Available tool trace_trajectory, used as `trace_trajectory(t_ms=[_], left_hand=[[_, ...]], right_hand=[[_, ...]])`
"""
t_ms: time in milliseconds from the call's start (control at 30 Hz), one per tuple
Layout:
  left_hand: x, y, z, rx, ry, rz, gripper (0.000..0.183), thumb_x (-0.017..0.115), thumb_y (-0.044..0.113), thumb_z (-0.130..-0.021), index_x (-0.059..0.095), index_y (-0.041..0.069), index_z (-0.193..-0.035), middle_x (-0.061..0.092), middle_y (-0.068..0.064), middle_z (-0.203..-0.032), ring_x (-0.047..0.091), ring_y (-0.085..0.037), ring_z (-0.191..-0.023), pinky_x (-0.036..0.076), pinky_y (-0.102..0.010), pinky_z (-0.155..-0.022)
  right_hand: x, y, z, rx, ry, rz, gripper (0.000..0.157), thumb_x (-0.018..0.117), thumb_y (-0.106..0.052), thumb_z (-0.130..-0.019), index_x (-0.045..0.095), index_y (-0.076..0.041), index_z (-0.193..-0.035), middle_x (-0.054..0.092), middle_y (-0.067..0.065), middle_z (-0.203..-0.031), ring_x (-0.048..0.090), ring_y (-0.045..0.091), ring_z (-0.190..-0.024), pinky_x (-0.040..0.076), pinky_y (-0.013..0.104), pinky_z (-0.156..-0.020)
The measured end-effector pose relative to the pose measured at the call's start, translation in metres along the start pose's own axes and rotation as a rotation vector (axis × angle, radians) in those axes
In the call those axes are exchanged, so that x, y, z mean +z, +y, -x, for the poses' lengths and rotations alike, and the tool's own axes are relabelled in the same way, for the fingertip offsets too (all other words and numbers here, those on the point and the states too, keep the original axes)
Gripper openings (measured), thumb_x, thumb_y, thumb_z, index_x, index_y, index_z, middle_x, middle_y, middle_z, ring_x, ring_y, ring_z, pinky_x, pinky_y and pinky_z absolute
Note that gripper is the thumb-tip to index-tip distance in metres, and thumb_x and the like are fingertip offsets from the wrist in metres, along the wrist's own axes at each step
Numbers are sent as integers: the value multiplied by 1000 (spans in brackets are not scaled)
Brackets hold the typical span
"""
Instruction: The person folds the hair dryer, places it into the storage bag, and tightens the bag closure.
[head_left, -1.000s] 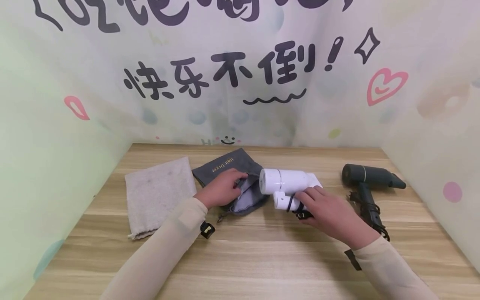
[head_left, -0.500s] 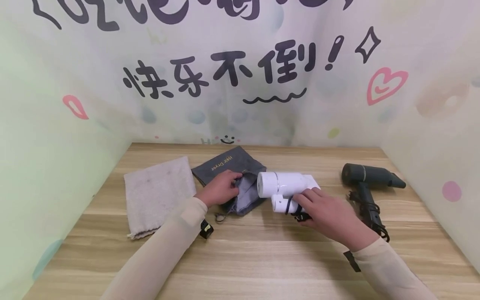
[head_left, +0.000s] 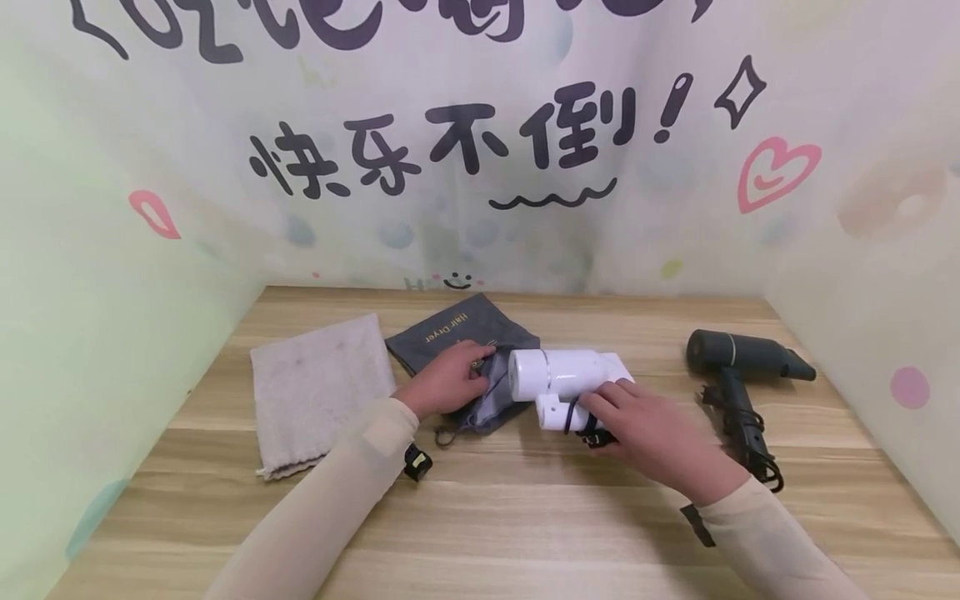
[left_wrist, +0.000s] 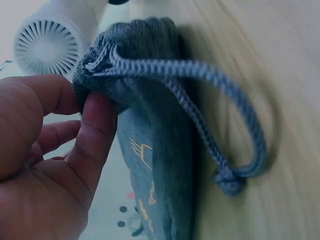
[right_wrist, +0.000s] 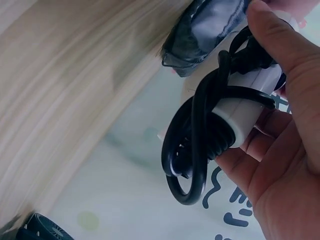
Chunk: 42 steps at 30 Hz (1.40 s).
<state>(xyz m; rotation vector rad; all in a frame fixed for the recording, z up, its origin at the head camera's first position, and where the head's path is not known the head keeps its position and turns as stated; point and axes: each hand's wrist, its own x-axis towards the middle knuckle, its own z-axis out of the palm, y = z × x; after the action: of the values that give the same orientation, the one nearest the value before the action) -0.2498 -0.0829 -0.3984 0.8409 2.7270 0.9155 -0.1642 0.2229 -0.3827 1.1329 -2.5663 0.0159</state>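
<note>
Over the last 1 second, the white hair dryer [head_left: 573, 371] had moved left and a little toward you, and its round, vented end covered more of the mouth of the grey pouch [head_left: 450, 327]. I could not tell whether that end touched the cloth. The fingers of your right hand [head_left: 656, 429] were curled round the dryer's handle, where loops of black cord [right_wrist: 199, 145] bulged beneath your thumb. Your left hand [head_left: 450, 379] pinched the pouch's rim between thumb and fingers, and it hid part of the pouch in the head view. The drawstring [left_wrist: 192, 69] stuck out from the rim in a knotted loop.

Of the 2 hair dryers, the black hair dryer [head_left: 750, 357] lay on the table [head_left: 517, 517] at far right, its own cord round its handle, just beyond your right wrist. A pale towel [head_left: 322, 392] lay left of the pouch, its near edge partly behind your left sleeve [head_left: 330, 500]. A printed sheet [head_left: 375, 237] hung behind everything.
</note>
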Motion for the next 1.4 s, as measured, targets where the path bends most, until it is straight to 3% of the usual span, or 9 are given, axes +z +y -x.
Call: trace_trajectory(t_ms=[167,567,733,1200,1400], left_hand=[[-1,10,1,5,4,13,55,57,5,-93,45,1,-147,54,-12,-129,52,-11,-70,46,-29,-69],[1,25,4,14,25,79,55,56,5,-94,45,2,-147,51,-13,-133,53,-10,-69,47,-29,-68],[0,25,6,32,24,86,53,55,7,-95,45,4,-148,50,-13,-136,44,-8,-56,44,-28,-61],[-1,30,8,65,37,84,52,57,8,-96,47,5,-147,49,-9,-136,50,-11,-61,47,-28,-64],[2,30,9,54,30,102,53,56,7,-95,46,6,-147,48,-8,-138,51,-10,-63,48,-27,-64]], right_hand=[[2,-5,-3,-9,-1,15,62,90,-38,-67,60,-13,-116,58,3,-101,58,21,-89,53,39,-59],[4,-10,-6,-14,-21,27,62,90,-41,-67,61,-13,-115,58,5,-100,59,23,-90,53,39,-60],[3,-13,-9,-17,-16,44,62,90,-40,-68,61,-11,-114,58,5,-98,58,23,-88,53,38,-61],[8,-20,-13,-20,72,86,61,91,-42,-66,60,-9,-107,53,5,-88,53,22,-76,50,35,-57],[11,-24,-15,21,46,93,61,91,-41,-66,59,-9,-108,55,6,-90,53,24,-79,50,36,-61]])
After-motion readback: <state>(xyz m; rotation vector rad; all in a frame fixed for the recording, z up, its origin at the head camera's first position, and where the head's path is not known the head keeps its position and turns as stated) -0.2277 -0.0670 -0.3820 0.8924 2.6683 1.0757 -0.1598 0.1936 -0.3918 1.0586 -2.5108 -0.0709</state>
